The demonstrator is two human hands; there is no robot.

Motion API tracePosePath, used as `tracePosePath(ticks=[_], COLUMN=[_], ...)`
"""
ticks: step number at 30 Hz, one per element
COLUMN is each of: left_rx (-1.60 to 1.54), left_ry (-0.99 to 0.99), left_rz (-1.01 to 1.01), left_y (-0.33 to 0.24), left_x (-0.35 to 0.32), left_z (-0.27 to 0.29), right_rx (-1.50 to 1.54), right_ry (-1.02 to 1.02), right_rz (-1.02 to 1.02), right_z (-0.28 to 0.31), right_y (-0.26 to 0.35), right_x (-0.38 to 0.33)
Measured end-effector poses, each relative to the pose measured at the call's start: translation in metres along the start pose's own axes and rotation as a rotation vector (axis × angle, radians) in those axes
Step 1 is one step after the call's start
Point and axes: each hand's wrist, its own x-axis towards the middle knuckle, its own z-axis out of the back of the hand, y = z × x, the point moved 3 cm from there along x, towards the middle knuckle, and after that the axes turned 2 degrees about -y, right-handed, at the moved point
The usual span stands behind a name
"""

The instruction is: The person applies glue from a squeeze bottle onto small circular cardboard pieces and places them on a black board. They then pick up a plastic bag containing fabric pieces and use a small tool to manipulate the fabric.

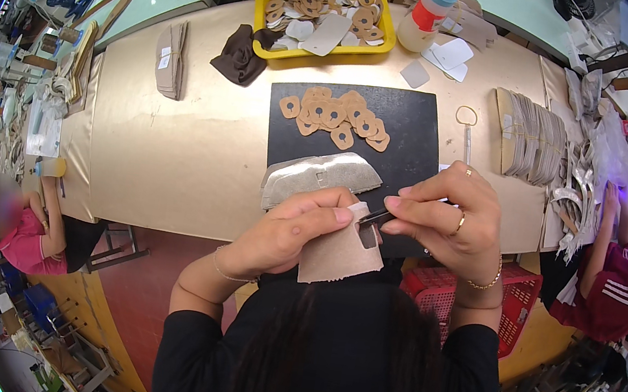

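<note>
My left hand (295, 228) pinches a beige flat piece (335, 260), fabric or leather, with a dark rectangular notch near its upper right edge. My right hand (454, 218) is closed on a thin dark tool (374, 217); its tip meets the piece at the notch, and its kind is hard to make out. Just beyond my hands, a curved grey-beige panel (322, 177) with a shiny band lies on the near edge of a black mat (416, 146). Small tan rounded patches (333, 113) with dark keyhole-shaped centres are heaped farther up the mat.
A yellow basket (391, 28) of patches stands at the back beside a bottle (424, 20). Dark brown cloth (241, 55) and stacked panels (170, 62) lie left, bundled panels (529, 137) right. A red crate (518, 302) sits below the table's right side. Co-workers sit at both sides.
</note>
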Motion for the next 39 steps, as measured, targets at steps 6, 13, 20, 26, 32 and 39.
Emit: tracePosePath(ticks=[6, 13, 20, 26, 32, 39], left_rx=[0.044, 0.057, 0.086, 0.304, 0.358, 0.387], left_ry=[-0.004, -0.014, -0.022, -0.063, -0.056, -0.048], left_rz=[-0.002, 0.033, 0.025, -0.155, -0.199, -0.186], left_y=[-0.001, 0.001, 0.0, -0.008, -0.011, -0.012], left_x=[0.0, 0.001, 0.001, -0.003, -0.004, -0.003], left_z=[-0.001, -0.001, 0.0, -0.001, -0.001, -0.004], right_rx=[-0.033, -0.03, 0.036, 0.483, 0.607, 0.611], right_ry=[0.044, 0.061, 0.088, 0.15, 0.228, 0.26], right_rz=[0.041, 0.052, 0.059, -0.262, -0.288, -0.246], right_z=[0.002, 0.003, 0.004, 0.003, -0.005, -0.004], right_y=[0.001, 0.001, -0.005, -0.014, -0.019, -0.017], right_x=[0.002, 0.003, 0.0, -0.01, -0.014, -0.014])
